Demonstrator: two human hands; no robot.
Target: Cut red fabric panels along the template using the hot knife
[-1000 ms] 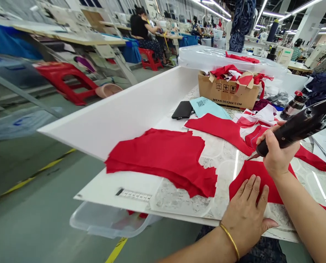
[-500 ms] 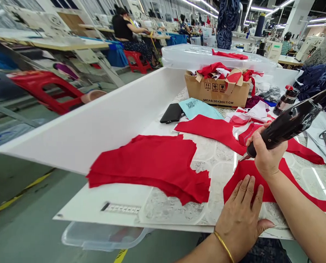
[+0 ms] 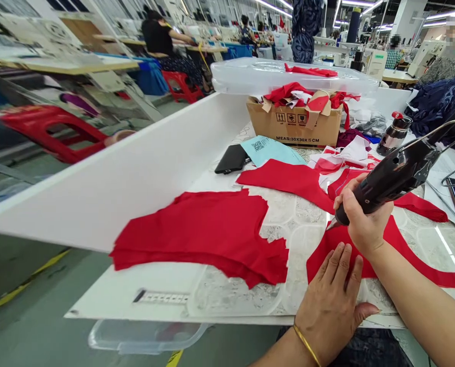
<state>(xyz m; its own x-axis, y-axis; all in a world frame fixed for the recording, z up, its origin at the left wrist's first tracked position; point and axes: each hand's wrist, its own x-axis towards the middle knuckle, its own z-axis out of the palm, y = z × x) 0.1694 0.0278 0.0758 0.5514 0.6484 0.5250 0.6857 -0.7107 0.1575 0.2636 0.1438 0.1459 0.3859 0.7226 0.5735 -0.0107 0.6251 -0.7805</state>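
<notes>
My right hand (image 3: 367,221) is wrapped round a black handheld tool (image 3: 395,173), held at a slant. Its pointed metal tip meets the upper left edge of a red fabric piece (image 3: 406,255). Flat on that same fabric lies my left hand (image 3: 332,293), fingers stretched out and a gold bangle at the wrist. To the left, a stack of red fabric pieces (image 3: 200,234) rests on the table (image 3: 299,244). Behind my right hand, another long red piece (image 3: 284,178) runs across the tabletop.
A cardboard box (image 3: 296,125) of scraps stands at the back, near a black phone or case (image 3: 232,159), a blue paper (image 3: 275,152) and a dark bottle (image 3: 394,133). A white panel (image 3: 154,153) borders the left side. A person (image 3: 160,38) sits far off.
The whole view has shifted slightly. The tool tip has moved a little down and left along the fabric's edge; my left hand keeps its place on the fabric.
</notes>
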